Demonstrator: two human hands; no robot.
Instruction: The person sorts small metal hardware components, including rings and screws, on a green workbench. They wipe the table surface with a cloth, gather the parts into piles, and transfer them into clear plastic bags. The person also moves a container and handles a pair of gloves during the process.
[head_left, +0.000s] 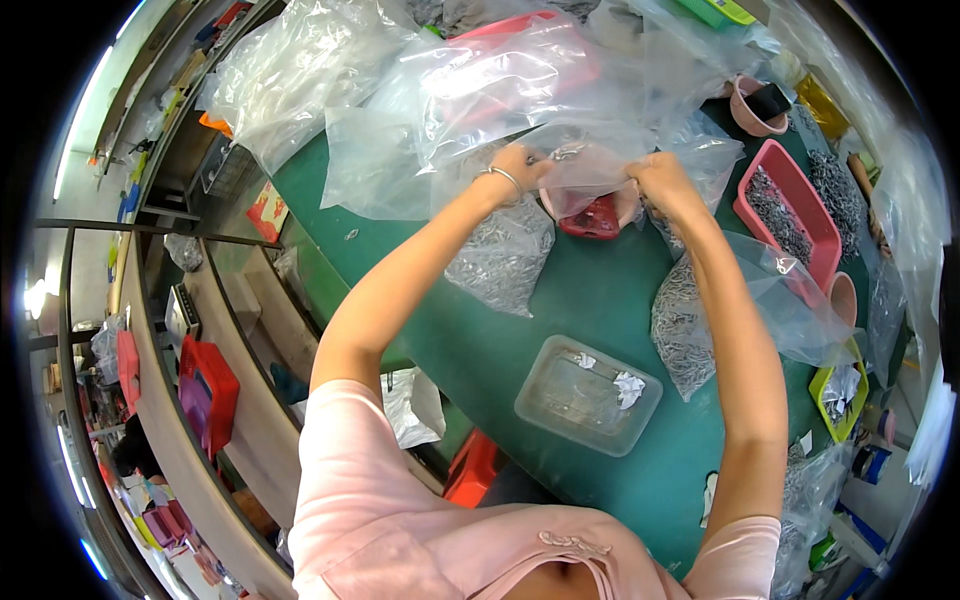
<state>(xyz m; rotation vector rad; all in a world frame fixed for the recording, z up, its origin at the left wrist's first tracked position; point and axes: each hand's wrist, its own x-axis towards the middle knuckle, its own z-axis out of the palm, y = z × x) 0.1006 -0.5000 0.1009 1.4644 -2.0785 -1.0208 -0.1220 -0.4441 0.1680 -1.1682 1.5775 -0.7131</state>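
Note:
Both my hands pinch a clear plastic bag (597,172) stretched between them at the far side of the green table. My left hand (520,168), with a bangle at the wrist, has its fingers closed on the bag's left edge. On the opposite edge, my right hand (664,186) is closed too. A few small metal pieces (568,152) show in or behind the film near my left fingers. Under the bag sits a pink bowl (627,205) with a red scoop-like thing (592,216) in it. A bag of small metal pieces (505,260) lies below my left hand.
Another bag of metal pieces (683,330) lies beside my right forearm. A translucent tray (565,418) with crumpled paper stands nearer me. At right are a pink tray (824,220) of metal pieces and a yellow-green basket (822,385). Clear plastic bags (300,75) cover the far edge.

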